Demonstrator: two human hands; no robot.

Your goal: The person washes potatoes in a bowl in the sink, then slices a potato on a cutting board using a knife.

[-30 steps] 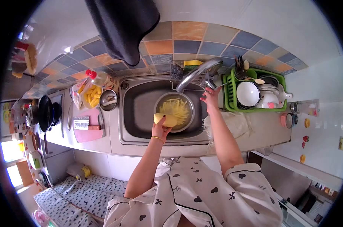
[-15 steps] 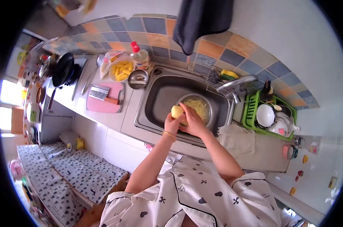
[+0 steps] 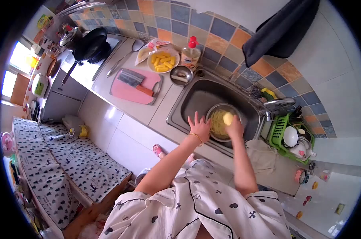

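Note:
My right hand (image 3: 235, 129) is closed around a peeled, pale yellow potato (image 3: 228, 118) above the right side of a round metal bowl (image 3: 213, 137). Pale yellow shreds (image 3: 218, 124) lie in the bowl, which stands in the steel sink (image 3: 187, 104). To the left of the bowl is my left hand (image 3: 199, 129), fingers spread, with nothing in it and a gold bracelet at the wrist. Whether its fingertips touch the bowl's rim I cannot tell.
On the counter left of the sink, a cleaver (image 3: 131, 78) lies on a pink cutting board (image 3: 122, 91). Beyond are a plate of yellow pieces (image 3: 163, 61), a small metal bowl (image 3: 180, 82) and a red-capped bottle (image 3: 190, 55). A green dish rack (image 3: 277, 133) stands right of the faucet (image 3: 280, 103).
My hands have come apart; both were on the potato. The right hand has carried it rightward over the bowl, and the left has let go and spread. The view has shifted left.

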